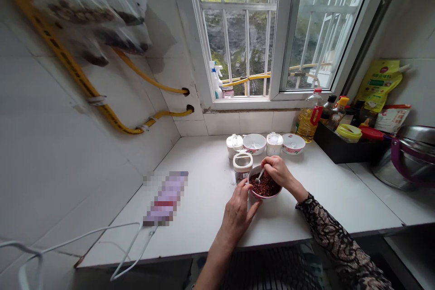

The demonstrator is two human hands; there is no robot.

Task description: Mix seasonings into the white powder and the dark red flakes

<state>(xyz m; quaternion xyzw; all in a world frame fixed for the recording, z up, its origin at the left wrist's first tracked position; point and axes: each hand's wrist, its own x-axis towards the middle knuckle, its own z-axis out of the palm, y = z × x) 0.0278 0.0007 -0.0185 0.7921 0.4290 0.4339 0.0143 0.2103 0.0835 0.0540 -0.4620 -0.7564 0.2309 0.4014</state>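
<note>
At 12 o'clock on the counter (pixel 200 199), left hand (pixel 236 217) is half-open, gripping bowl (pixel 268 198) rim; right hand (pixel 277 172) prob. pinches small spoon (pixel 260 175). Stir slow, bowl steady, keeping red flakes (pixel 267 186) in.

Spoon (pixel 260 176) grip hidden; pixelated object (pixel 166 198), probably packet

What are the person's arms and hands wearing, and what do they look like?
The right arm wears a long black lace sleeve with a swirling floral pattern, reaching the wrist. The left forearm shows no sleeve in view. The left hand and right hand are bare, with no gloves, rings or watch visible.
</note>
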